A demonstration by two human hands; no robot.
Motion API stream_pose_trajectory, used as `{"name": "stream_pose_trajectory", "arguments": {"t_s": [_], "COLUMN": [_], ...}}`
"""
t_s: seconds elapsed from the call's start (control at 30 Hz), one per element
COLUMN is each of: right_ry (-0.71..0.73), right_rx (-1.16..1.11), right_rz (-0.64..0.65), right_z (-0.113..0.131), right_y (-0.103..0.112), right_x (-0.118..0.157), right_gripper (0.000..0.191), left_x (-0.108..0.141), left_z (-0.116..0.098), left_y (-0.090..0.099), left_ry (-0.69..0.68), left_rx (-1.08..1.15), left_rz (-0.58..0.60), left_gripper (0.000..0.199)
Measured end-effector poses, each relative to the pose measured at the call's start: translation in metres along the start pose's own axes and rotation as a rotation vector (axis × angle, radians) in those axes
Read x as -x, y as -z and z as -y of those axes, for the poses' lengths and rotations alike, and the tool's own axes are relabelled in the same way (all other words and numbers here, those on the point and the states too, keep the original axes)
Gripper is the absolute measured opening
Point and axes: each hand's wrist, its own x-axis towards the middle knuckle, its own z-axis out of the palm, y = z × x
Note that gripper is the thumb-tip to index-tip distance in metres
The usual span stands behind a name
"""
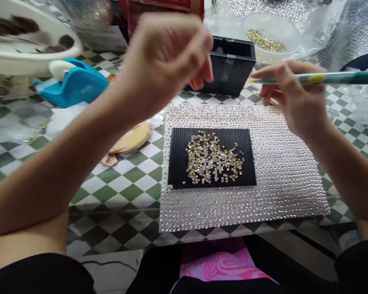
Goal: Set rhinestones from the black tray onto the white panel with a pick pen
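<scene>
My right hand (300, 94) holds a green pencil-like stick (337, 77) level, its yellowish tip pointing left. My left hand (178, 53) is raised over the back of the table, blurred, fingers bent together; whatever it may hold is too small to make out. Below and between the hands, a black ridged tray (178, 159) bears a scatter of gold and clear rhinestones (214, 159). It lies on a sheet (288, 175) covered in rows of clear rhinestones.
Behind the sheet stands a black box (230, 69), and further back a translucent bowl (270, 34) of gold stones. At left are a blue object (79, 83), a white basket (27, 61) and a cream-coloured pouch (130, 139) on the checkered tablecloth (119, 175).
</scene>
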Motion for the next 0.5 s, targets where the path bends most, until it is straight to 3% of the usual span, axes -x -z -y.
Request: {"name": "stream_pose_trajectory", "arguments": {"t_s": [0.07,0.2,0.37,0.5], "right_ry": [0.01,-0.028,-0.154,-0.201], "right_rx": [0.024,0.062,0.124,0.122], "right_rz": [-0.106,-0.191,-0.088,0.039], "right_z": [0.001,0.003,0.004,0.007], "right_y": [0.022,0.039,0.036,0.029], "right_x": [0.017,0.05,0.075,0.085], "right_gripper": [0.029,0.032,0.021,0.026], "left_x": [-0.01,-0.031,-0.053,-0.059], "left_z": [0.006,0.028,0.052,0.056], "left_y": [-0.014,-0.045,-0.068,-0.074], "left_ry": [0.056,0.093,0.037,0.022], "left_rx": [-0.043,-0.084,-0.134,-0.122], "left_rz": [-0.001,0.204,0.305,0.37], "left_gripper": [0.044,0.038,0.048,0.077]}}
